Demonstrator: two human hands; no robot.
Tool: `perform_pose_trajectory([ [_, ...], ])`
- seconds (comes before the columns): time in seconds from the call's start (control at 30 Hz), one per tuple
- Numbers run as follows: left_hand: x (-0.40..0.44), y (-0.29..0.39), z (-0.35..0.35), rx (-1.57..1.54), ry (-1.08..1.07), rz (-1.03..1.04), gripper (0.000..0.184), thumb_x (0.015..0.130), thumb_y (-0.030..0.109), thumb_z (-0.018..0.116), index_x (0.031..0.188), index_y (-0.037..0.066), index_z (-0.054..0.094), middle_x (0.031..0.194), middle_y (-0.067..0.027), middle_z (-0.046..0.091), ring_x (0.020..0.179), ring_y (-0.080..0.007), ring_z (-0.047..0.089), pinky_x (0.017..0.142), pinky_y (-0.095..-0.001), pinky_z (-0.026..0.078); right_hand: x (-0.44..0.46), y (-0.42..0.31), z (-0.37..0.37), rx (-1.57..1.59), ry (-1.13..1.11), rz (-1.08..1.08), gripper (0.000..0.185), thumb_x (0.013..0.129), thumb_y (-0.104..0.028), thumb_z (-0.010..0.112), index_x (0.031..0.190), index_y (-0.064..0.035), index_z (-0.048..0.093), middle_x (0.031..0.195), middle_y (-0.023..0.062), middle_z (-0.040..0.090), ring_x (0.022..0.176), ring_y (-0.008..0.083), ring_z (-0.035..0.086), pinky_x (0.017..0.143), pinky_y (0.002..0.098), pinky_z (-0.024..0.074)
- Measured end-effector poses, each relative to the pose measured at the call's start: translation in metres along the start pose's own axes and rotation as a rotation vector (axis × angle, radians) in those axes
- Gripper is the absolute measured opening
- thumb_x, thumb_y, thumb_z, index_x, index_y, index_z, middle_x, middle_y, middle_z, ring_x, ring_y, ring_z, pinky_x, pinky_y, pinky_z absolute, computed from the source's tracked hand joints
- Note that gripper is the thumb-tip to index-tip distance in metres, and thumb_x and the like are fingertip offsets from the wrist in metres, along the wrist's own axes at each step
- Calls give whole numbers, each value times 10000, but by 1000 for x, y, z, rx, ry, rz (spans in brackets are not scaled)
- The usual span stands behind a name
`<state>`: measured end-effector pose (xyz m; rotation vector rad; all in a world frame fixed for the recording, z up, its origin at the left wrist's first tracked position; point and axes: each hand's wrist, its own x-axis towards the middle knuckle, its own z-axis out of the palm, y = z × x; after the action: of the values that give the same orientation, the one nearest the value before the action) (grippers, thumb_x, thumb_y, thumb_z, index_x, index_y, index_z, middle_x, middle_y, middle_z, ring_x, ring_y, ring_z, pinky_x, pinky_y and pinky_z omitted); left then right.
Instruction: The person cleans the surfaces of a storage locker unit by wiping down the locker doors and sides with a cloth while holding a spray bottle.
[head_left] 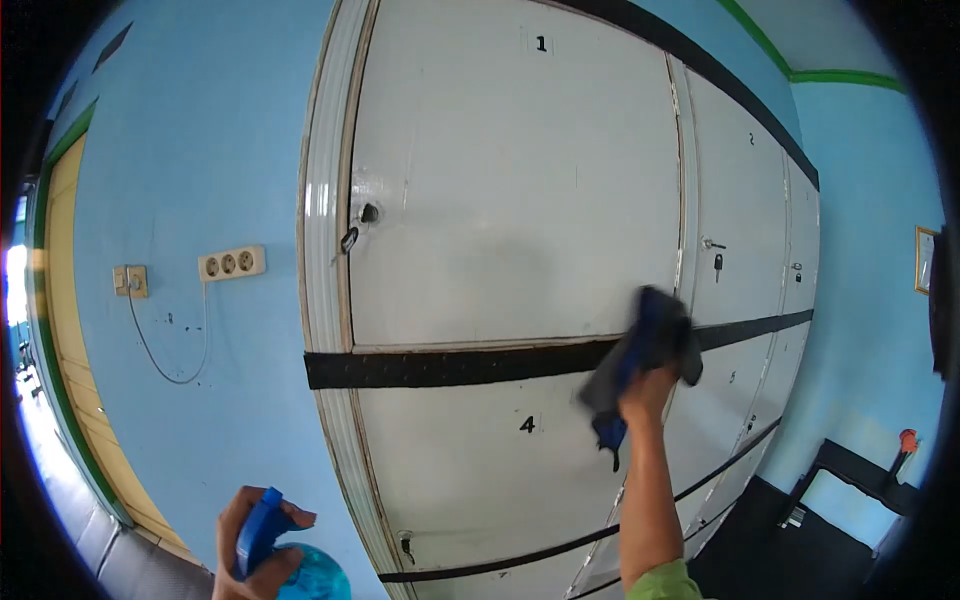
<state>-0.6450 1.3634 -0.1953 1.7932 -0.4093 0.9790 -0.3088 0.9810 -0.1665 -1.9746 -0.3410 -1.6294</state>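
Observation:
My left hand [232, 530] is wrapped round the blue trigger head of a spray bottle [318, 574], whose clear body holds turquoise liquid and runs off the lower edge. With fingers closed, my right hand [648, 394] grips a dark grey and blue cloth [650, 335], slightly blurred. The cloth is in front of the white locker cabinet [520, 200], over the lower right corner of door 1 and the black strip [450, 368]. Whether it touches the surface I cannot tell. Keys and small locks [368, 213] sit on several doors.
On the blue wall at left are a socket strip [232, 263], a switch [130, 281] and a hanging cable. A yellow door [70, 330] stands further left. At lower right is a black table [850, 470] with an orange item [908, 441]. A framed picture [924, 258] hangs at right.

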Motion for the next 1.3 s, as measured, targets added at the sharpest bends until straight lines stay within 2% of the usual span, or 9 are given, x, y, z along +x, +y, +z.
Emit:
perform_pose_trajectory([
  [0.17,-13,-24,55,-52,-13,-41,496,636,51,643,1094,-45,478,948,-174,652,872,-260,655,822,-378,522,-7,-44,48,-919,47,-249,593,817,-440,540,1240,-27,492,1246,194,486,1252,442,360,1112,590,180],
  [0.2,-12,-26,61,-63,-29,-33,496,636,51,643,1094,-45,478,948,-174,652,872,-260,655,822,-378,522,-21,-80,6,-63,-72,-387,618,769,-478,582,1219,-55,546,1257,210,472,1273,443,339,1104,579,194],
  [0.33,-23,-30,76,-262,-55,-135,444,743,124,656,1129,-44,515,963,-143,645,898,-235,624,807,-331,491,-47,-34,-8,147,-155,-365,550,761,-427,639,1121,-14,598,1218,228,546,1184,430,462,1048,500,314],
  [0.5,-65,-67,117,-210,-35,-135,486,725,143,669,1153,-21,506,981,-146,651,869,-239,645,730,-341,511,-35,55,24,57,184,32,607,785,-448,631,1167,20,574,1225,263,541,1186,487,433,1048,523,303],
  [0.73,-105,-83,146,-95,-174,-324,494,722,137,677,1173,19,512,1005,-176,639,891,-283,640,751,-374,500,-86,-28,-9,-10,-250,-573,695,760,-502,607,1263,-32,512,1271,249,492,1246,450,362,1026,646,188],
  [0.87,-123,-68,130,-11,-156,-387,456,750,128,662,1168,21,514,992,-161,624,847,-303,626,753,-397,496,-127,46,17,256,-14,81,417,856,-247,525,1152,45,557,1247,258,502,1218,437,403,1078,502,224],
  [1.03,-143,-80,132,-32,-111,-414,460,713,183,706,1103,4,540,964,-139,668,814,-222,664,758,-324,515,-103,-43,22,416,-348,-31,379,828,-257,544,1080,26,556,1250,284,453,1199,483,367,1051,595,189],
  [1.1,-149,-77,131,-25,-83,-438,448,714,180,702,1097,9,544,959,-135,667,808,-227,667,752,-324,515,-104,-114,7,102,-222,-615,528,784,-519,622,1061,-70,602,1170,216,538,1190,442,410,1042,640,162],
  [1.3,-172,-62,102,42,54,-491,448,716,217,716,1077,7,555,954,-134,659,829,-257,667,749,-342,521,-131,-77,17,553,-306,-173,342,789,-285,687,960,5,621,975,201,633,974,360,594,915,466,441],
])
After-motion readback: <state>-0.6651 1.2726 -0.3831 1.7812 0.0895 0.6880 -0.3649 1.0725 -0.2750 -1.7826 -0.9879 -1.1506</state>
